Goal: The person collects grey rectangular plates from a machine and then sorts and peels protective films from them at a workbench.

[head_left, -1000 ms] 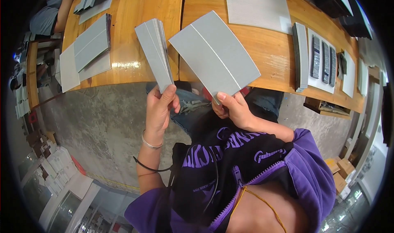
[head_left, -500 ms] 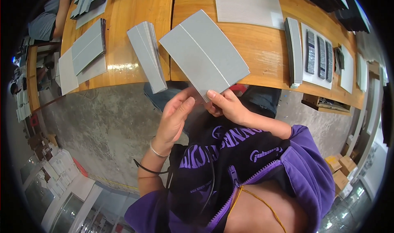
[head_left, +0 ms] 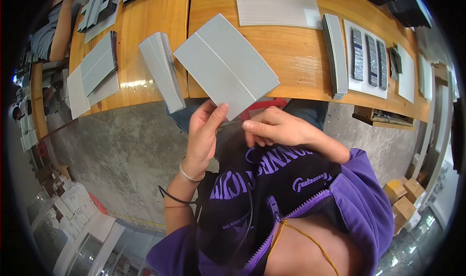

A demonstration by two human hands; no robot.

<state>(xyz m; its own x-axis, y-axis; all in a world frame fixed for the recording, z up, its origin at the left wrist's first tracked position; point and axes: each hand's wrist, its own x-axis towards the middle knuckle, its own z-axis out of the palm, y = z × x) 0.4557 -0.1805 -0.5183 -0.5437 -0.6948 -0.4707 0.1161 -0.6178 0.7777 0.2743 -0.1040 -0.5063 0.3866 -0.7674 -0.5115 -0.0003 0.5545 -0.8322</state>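
One grey panel (head_left: 227, 64) in left hand (head_left: 204, 128), right hand (head_left: 279, 128) just beside.

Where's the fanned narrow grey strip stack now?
Head view, left of centre: grey strip stack is on the wooden table, near end overhanging, left of the grey panel in the left hand.

Left hand (head_left: 204, 131) pinching grey panel (head_left: 224, 64), right hand (head_left: 282, 126) nearby, 3 dark strips (head_left: 373, 62)

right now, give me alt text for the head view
A person's left fingers grip a pale-lined grey panel by its near corner; their right fingers curl beside it. Beyond, grey stacks rest on a wooden table.
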